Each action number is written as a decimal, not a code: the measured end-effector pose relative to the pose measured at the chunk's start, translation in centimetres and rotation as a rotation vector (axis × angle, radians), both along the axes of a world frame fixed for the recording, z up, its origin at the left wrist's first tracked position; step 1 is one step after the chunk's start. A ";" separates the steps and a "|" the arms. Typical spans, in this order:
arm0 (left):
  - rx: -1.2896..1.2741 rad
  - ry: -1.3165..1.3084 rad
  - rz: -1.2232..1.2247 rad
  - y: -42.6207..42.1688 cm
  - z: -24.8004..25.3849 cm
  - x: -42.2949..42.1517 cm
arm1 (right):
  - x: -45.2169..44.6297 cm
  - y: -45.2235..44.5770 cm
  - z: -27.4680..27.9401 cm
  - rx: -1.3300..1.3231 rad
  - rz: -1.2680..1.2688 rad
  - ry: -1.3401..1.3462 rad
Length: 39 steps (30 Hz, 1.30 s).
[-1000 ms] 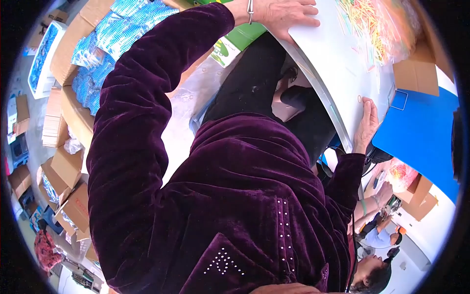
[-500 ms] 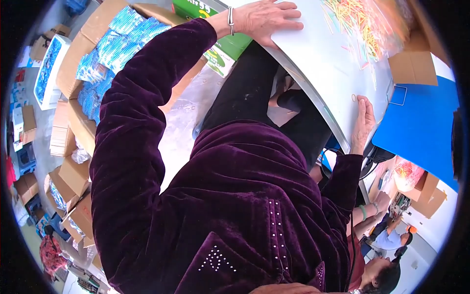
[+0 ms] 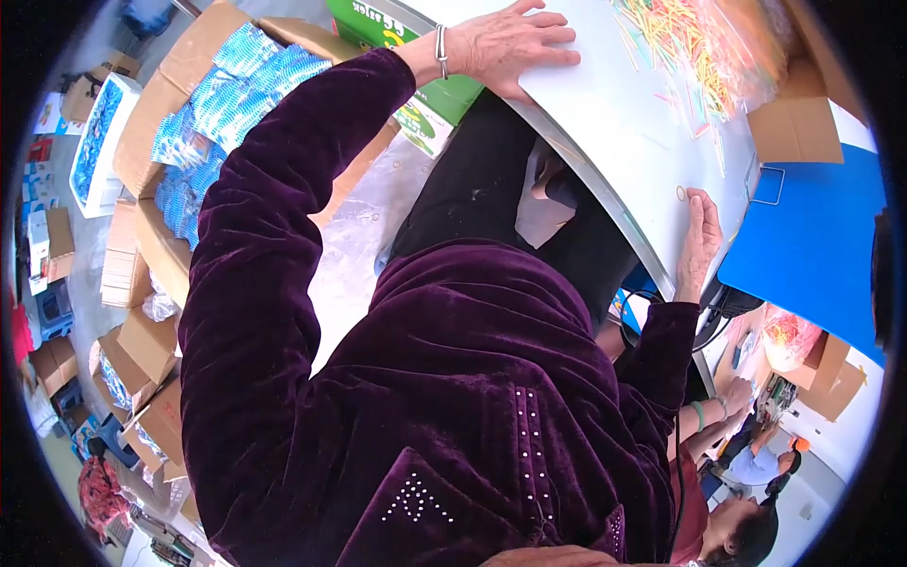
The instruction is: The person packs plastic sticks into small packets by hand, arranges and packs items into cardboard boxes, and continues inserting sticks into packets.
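Note:
My left hand (image 3: pixel 515 47) lies at the near edge of the white tabletop (image 3: pixel 614 104), fingers spread and holding nothing. Below its wrist is a green printed box (image 3: pixel 449 99). On the right part of the tabletop, my right hand (image 3: pixel 699 241) rests with its fingers stretched out and close together. A small thin ring, like a rubber band (image 3: pixel 681 194), is just beside its fingertips. Farther up the table lies a loose pile of thin yellow, orange and green sticks (image 3: pixel 675 42), partly beside a clear plastic bag (image 3: pixel 761 66).
A cardboard carton of blue-and-white packets (image 3: pixel 246 90) stands at my left. A cardboard flap (image 3: pixel 794 128) and a blue panel (image 3: pixel 812 246) are at the right. Other cartons (image 3: pixel 142 350) stand at the far left. A co-worker's hand (image 3: pixel 732 392) is at lower right.
My left hand has shifted very slightly, its fingers still spread. My right hand and the small ring are nearly where they were. The view has tilted a little.

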State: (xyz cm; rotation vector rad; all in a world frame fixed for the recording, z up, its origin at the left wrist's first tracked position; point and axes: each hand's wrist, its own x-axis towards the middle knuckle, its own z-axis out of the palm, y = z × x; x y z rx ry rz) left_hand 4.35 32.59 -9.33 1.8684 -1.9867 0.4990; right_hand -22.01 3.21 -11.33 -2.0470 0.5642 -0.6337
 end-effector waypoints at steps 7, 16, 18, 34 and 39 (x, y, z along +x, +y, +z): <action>0.102 -0.076 0.176 -1.6 -2.7 0.9 | -0.1 0.2 0.3 -0.017 0.013 0.012; 0.110 -0.094 0.161 -1.8 -2.5 0.8 | -0.4 0.1 0.5 -0.152 0.047 0.012; 0.093 -0.090 0.154 -1.8 -3.0 1.4 | -0.5 -0.2 0.3 -0.153 0.009 0.031; 0.182 -0.056 0.102 -2.2 -0.6 -0.2 | -0.5 -0.8 -0.5 -0.269 0.059 -0.078; 0.223 -0.028 0.140 -2.5 -0.1 -0.5 | -0.6 -0.8 -0.4 -0.281 0.067 -0.027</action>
